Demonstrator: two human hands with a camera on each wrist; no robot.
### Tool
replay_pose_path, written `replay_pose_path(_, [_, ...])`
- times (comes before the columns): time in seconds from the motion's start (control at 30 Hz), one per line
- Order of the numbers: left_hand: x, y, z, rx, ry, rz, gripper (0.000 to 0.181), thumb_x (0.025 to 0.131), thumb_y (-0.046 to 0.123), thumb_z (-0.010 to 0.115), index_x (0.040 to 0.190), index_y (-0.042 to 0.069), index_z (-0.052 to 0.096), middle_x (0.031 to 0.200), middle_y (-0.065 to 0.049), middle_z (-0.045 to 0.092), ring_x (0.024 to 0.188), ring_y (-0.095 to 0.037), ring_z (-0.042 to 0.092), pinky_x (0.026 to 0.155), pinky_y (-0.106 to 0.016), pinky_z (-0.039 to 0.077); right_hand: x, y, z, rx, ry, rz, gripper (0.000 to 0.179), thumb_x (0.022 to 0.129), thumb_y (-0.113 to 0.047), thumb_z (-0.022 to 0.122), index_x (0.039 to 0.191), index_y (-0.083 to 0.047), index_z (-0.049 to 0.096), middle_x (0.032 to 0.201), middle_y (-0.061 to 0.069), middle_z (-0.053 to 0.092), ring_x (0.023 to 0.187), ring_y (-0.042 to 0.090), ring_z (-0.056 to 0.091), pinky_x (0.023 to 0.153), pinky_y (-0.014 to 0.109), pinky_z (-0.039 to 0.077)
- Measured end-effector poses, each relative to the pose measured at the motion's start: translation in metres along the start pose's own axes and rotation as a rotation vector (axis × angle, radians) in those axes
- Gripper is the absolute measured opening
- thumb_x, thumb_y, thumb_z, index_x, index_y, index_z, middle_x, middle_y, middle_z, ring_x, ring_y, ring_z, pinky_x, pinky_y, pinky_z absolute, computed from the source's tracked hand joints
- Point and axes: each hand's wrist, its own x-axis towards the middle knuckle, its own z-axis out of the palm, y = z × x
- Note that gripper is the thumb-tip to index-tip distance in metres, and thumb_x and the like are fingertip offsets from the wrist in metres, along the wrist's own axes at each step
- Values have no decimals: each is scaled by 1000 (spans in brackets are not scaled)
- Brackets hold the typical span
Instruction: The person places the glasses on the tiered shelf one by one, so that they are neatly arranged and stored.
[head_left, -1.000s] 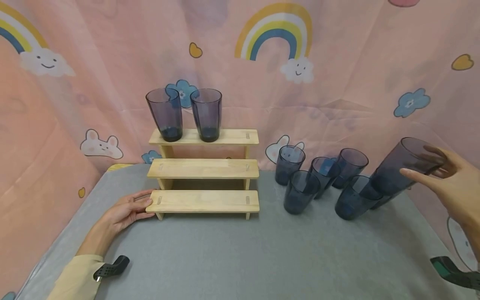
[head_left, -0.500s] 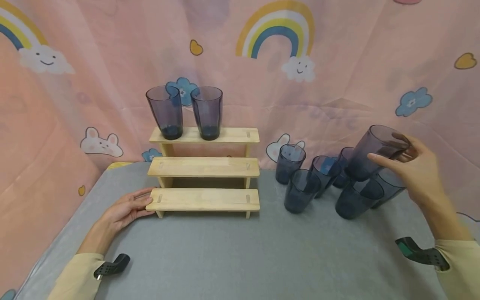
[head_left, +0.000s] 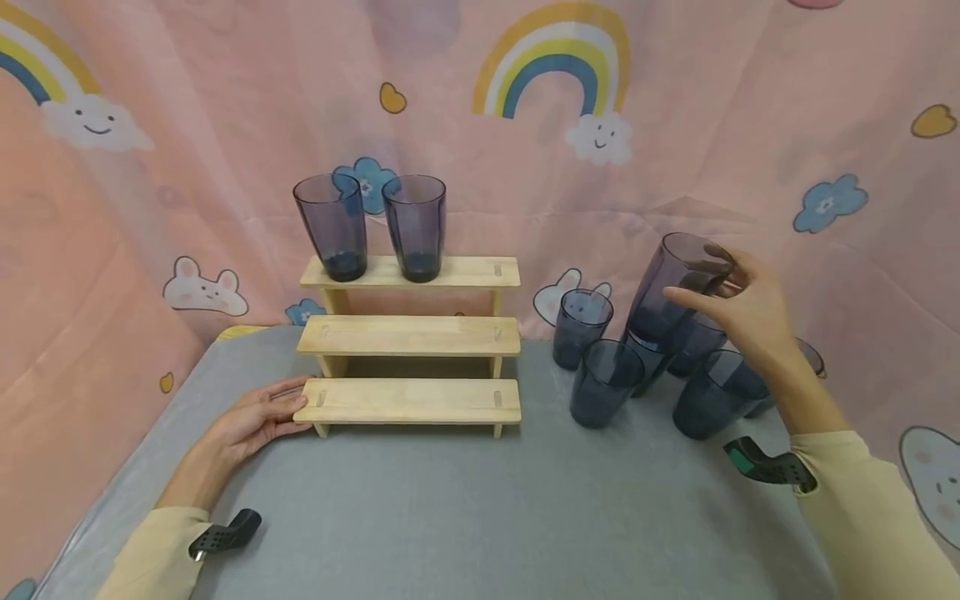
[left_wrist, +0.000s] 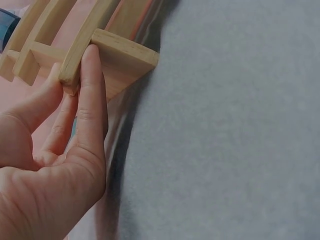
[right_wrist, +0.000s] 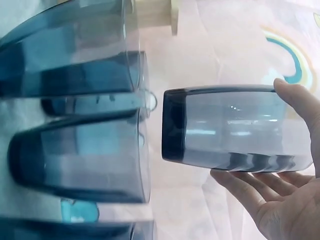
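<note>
A three-tier wooden stand [head_left: 408, 402] stands left of centre on the grey table. My left hand [head_left: 258, 421] pinches the left end of its lowest board, thumb above and fingers below, as the left wrist view shows. Two blue-purple glass tumblers [head_left: 330, 229] stand upright on the top tier, toward its left. My right hand [head_left: 757, 312] grips another tumbler [right_wrist: 230, 127] near its rim, thumb on one side and fingers on the other. That tumbler is raised and slightly tilted, overlapping the tumblers behind it in the head view.
Several more tumblers [head_left: 606, 385] stand in a cluster on the grey tabletop [head_left: 465, 508] right of the stand. One tumbler [head_left: 716, 396] is partly beneath my right forearm in view. A pink patterned cloth [head_left: 697, 125] hangs behind the table.
My right hand has carried its tumbler leftward and a little up, from the far right to above the middle of the cluster. The left hand stays on the stand.
</note>
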Motion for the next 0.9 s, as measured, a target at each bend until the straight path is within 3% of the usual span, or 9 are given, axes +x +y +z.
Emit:
replay_pose_path(0.13, [-1, 0, -2, 1, 2, 3, 72, 101, 3, 52, 153, -8, 2, 112, 4, 64, 101, -17, 66, 84, -35, 57, 7, -14, 16, 41, -1, -43, 77, 85, -33, 78, 151, -22, 38, 122, -6, 58, 110, 7, 55, 86, 20, 47])
replay_pose_path(0.37, [0, -1, -1, 30, 10, 14, 70, 101, 3, 54, 153, -9, 8, 112, 2, 64, 101, -17, 66, 83, -34, 57, 18, -37, 43, 103, -33, -81, 78, 83, -34, 80, 149, -22, 40, 128, 6, 60, 117, 19, 57, 98, 37, 49])
replay_pose_path(0.53, [3, -2, -4, 13, 11, 15, 68, 101, 3, 53, 153, -7, 9, 112, 2, 64, 100, -17, 66, 82, -34, 57, 26, -51, 58, 146, -43, -102, 81, 80, -36, 82, 148, -19, 42, 129, 10, 60, 120, 25, 56, 104, 48, 43])
replay_pose_path(0.9, [2, -3, -5, 11, 11, -4, 73, 102, 4, 51, 154, -7, 1, 110, 1, 65, 100, -16, 66, 82, -34, 57, 39, -90, 89, 135, -54, -176, 82, 78, -37, 84, 146, -14, 44, 127, 10, 60, 121, 26, 56, 100, 44, 47])
